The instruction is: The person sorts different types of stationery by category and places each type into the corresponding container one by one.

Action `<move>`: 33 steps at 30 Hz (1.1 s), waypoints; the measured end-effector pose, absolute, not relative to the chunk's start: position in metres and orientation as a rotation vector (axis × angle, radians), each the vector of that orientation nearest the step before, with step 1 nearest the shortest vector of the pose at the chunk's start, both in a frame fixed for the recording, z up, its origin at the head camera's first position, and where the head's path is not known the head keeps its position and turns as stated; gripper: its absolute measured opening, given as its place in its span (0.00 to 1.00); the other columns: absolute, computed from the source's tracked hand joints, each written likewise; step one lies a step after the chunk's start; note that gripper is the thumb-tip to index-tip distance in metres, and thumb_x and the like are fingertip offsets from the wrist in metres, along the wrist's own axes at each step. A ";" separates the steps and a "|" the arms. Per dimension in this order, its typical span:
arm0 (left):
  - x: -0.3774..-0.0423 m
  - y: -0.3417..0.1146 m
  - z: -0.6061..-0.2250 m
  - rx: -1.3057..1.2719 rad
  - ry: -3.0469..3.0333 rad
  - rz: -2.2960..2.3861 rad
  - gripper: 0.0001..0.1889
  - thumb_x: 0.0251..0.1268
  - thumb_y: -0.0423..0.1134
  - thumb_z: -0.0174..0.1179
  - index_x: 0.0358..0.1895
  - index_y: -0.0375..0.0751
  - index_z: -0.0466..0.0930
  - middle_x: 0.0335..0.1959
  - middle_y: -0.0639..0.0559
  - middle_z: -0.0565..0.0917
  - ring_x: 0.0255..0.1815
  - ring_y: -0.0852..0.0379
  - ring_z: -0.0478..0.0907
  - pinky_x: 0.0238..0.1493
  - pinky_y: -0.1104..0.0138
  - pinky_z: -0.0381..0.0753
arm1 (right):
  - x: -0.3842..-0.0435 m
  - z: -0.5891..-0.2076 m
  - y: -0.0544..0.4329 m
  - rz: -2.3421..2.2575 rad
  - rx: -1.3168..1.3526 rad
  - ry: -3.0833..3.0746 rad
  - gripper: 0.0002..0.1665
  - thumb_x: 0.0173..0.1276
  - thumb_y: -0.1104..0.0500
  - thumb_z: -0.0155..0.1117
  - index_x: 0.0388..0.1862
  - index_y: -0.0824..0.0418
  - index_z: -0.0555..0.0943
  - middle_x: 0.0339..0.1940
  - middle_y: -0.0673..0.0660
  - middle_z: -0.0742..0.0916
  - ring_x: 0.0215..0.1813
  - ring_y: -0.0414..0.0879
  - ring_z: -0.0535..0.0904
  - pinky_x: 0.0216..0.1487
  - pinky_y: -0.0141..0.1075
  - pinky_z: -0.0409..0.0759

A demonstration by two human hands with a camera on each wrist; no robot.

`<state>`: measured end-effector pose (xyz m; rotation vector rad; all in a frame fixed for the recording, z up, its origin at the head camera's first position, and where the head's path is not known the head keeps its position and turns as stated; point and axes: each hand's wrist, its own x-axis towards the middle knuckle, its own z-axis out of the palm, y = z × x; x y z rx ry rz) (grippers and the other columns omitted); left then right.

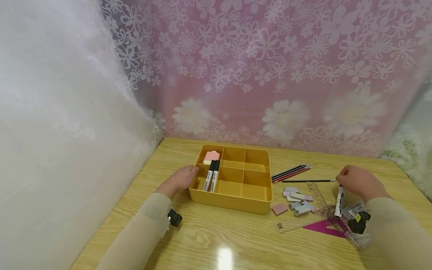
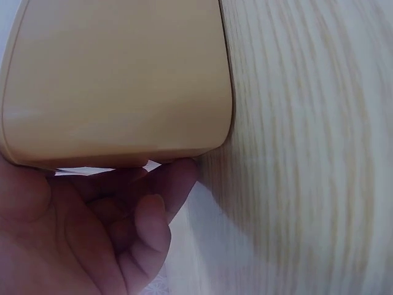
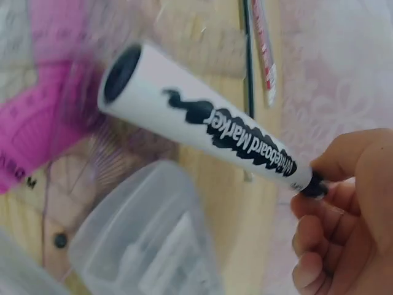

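My right hand [image 1: 362,182] pinches a whiteboard marker [image 3: 209,120] by its black cap end. The white barrel points down and toward me, over the rulers. My left hand [image 1: 180,178] holds the left side of a yellow compartment tray [image 1: 233,204], thumb at the rim and other fingers against the outer wall. In the left wrist view, the tray's smooth wall [image 2: 116,80] rises above the curled fingers. Two whiteboard markers [image 1: 211,176] lean in the tray's front left compartment. A pink and cream item [image 1: 212,156] sits in the back left one.
Right of the tray lie several pencils [image 1: 291,172], several small erasers [image 1: 300,202] and a pink eraser [image 1: 279,209]. Clear rulers [image 1: 293,226], a magenta set square [image 1: 324,227] and a translucent case [image 3: 153,233] cluster below my right hand. A floral curtain [image 1: 270,75] hangs behind the table.
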<state>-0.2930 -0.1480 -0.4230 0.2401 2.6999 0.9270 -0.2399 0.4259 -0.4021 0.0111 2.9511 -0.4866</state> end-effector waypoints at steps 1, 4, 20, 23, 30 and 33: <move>-0.293 -0.148 -0.423 0.237 2.697 0.931 0.33 0.85 0.53 0.32 0.77 0.31 0.60 0.75 0.36 0.65 0.76 0.38 0.60 0.74 0.46 0.57 | -0.241 -0.400 0.422 -0.497 0.002 2.962 0.20 0.74 0.51 0.53 0.46 0.69 0.77 0.34 0.57 0.83 0.28 0.50 0.72 0.28 0.43 0.72; -0.292 -0.148 -0.423 0.230 2.695 0.941 0.33 0.85 0.54 0.31 0.77 0.31 0.60 0.75 0.36 0.65 0.76 0.38 0.60 0.74 0.46 0.57 | -0.243 -0.392 0.406 -0.508 -0.022 3.011 0.21 0.75 0.50 0.52 0.50 0.68 0.76 0.33 0.56 0.84 0.25 0.49 0.71 0.24 0.41 0.70; -0.292 -0.148 -0.425 0.215 2.687 0.978 0.33 0.85 0.54 0.32 0.77 0.31 0.59 0.76 0.37 0.63 0.77 0.38 0.57 0.75 0.46 0.54 | -0.233 -0.339 0.301 -0.611 -0.439 3.205 0.13 0.79 0.51 0.55 0.52 0.58 0.78 0.36 0.54 0.84 0.24 0.45 0.74 0.24 0.40 0.73; -0.292 -0.148 -0.425 0.213 2.688 0.976 0.33 0.85 0.54 0.31 0.78 0.31 0.58 0.76 0.37 0.63 0.77 0.38 0.57 0.75 0.46 0.54 | -0.230 -0.327 0.284 -0.636 -0.504 3.242 0.11 0.79 0.51 0.56 0.50 0.56 0.78 0.34 0.52 0.84 0.25 0.44 0.75 0.25 0.40 0.74; -0.292 -0.147 -0.425 0.204 2.685 0.967 0.34 0.84 0.55 0.31 0.78 0.31 0.58 0.77 0.37 0.63 0.77 0.38 0.57 0.75 0.46 0.54 | -0.223 -0.302 0.248 -0.629 -0.631 3.330 0.09 0.77 0.53 0.60 0.50 0.55 0.80 0.31 0.48 0.83 0.27 0.42 0.75 0.27 0.40 0.75; -0.292 -0.148 -0.425 0.192 2.688 0.968 0.34 0.84 0.56 0.31 0.77 0.32 0.60 0.76 0.37 0.65 0.77 0.38 0.59 0.75 0.46 0.55 | -0.222 -0.293 0.234 -0.678 -0.677 3.329 0.10 0.78 0.52 0.60 0.51 0.55 0.80 0.33 0.48 0.84 0.29 0.43 0.75 0.31 0.41 0.76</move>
